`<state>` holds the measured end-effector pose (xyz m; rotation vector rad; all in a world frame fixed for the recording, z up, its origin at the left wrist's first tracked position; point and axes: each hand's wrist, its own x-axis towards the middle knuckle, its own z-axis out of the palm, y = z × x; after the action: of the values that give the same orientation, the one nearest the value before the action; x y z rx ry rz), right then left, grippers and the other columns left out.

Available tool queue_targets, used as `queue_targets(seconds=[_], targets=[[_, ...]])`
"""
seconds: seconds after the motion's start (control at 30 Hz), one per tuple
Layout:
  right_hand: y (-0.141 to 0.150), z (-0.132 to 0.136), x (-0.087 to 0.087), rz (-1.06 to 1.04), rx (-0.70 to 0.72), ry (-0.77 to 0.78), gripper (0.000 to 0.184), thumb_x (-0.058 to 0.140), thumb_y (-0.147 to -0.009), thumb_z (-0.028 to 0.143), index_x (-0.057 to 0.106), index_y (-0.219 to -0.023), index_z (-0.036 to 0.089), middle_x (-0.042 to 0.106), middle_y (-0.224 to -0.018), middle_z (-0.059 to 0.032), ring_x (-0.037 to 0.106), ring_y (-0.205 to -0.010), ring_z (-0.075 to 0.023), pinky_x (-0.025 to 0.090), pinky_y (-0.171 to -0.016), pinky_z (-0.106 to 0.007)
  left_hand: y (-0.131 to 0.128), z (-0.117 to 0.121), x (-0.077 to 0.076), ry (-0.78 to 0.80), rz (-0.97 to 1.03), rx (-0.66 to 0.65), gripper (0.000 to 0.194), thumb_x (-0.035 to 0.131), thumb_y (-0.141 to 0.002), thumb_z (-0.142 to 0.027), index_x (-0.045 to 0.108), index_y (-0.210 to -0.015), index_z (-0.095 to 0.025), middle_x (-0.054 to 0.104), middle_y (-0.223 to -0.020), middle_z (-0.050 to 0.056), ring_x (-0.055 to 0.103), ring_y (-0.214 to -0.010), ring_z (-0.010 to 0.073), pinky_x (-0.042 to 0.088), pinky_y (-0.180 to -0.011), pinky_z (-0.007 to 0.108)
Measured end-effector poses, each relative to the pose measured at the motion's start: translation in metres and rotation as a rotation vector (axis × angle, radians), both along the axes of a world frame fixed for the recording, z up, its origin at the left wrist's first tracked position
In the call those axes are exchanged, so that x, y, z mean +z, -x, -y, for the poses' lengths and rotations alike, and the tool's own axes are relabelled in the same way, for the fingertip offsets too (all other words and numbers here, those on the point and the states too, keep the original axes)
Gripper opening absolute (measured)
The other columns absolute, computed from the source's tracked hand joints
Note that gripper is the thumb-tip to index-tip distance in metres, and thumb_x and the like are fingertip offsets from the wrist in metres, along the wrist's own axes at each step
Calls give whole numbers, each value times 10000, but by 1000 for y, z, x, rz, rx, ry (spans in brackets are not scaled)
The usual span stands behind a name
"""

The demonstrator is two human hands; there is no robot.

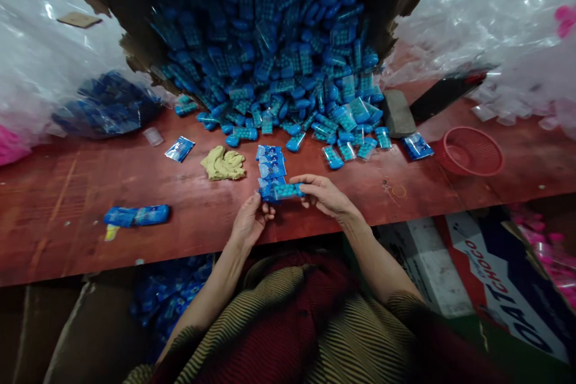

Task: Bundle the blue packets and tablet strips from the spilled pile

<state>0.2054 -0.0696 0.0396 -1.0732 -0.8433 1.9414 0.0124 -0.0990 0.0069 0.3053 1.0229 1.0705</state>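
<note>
worn red tabletop (202, 210); left fingers (258, 197) pinching glossy blue sachet (267, 192), right fingers (302, 179) gripping clear, bead-filled pack (286, 191).

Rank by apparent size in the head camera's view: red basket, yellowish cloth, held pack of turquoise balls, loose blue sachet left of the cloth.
Red basket
Yellowish cloth
Held pack and loose blue sachet: too alike to rank; right hand's fingers partly cover the pack.

Red tabletop (74, 183), scuffed. Blue packs (288, 81) heaped twd back edge, ctr; yel-grn cloth (224, 164) + blue sachets (272, 165) mid-top; blue bundle (144, 215) nr front edge, L; red basket (472, 156) twd R end.
</note>
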Motion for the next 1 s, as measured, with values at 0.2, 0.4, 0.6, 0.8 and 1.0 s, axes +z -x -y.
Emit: queue_targets(seconds=[0.2, 0.4, 0.6, 0.8, 1.0], targets=[[1, 0, -4, 66, -3, -47, 275, 654, -707, 236, 656, -967, 149, 600, -607, 46, 499, -438, -36, 400, -423, -163, 4, 1, -2, -91, -31, -45, 380, 773, -608, -415, 509, -696, -154, 532, -495, -42, 589, -513, 116, 481, -460, 189], [1, 8, -8, 85, -15, -161, 309, 661, -724, 235, 646, -1026, 171, 626, -711, 26, 544, -545, -56, 464, -493, -178, 5, 0, -2, -142, -93, -25, 414, 788, -565, -441, 508, -676, -157, 564, -489, -33, 614, -514, 137, 492, -468, 209], [11, 18, -15, 139, 12, -183, 365, 641, -749, 265, 606, -1101, 172, 611, -657, 24, 558, -542, -86, 480, -499, -211, 0, 0, 2, -120, -123, 78, 373, 789, -582, -388, 533, -721, -155, 596, -522, -37, 606, -496, 112, 506, -495, 208], [32, 32, -27, 491, -206, -604, 282, 623, -768, 193, 661, -1044, 236, 637, -1061, -44, 591, -976, -175, 493, -861, -332, -5, -2, 9, 105, -42, 85, 286, 727, -681, -346, 530, -753, -153, 643, -602, 8, 663, -610, 155, 535, -557, 238], [42, 36, -34, 269, -171, -403, 335, 646, -727, 245, 660, -1061, 238, 630, -988, -33, 602, -710, -127, 528, -550, -242, 1, -7, 12, 119, -57, 135, 261, 743, -662, -232, 520, -785, -176, 594, -553, -50, 561, -451, 96, 448, -400, 180]])
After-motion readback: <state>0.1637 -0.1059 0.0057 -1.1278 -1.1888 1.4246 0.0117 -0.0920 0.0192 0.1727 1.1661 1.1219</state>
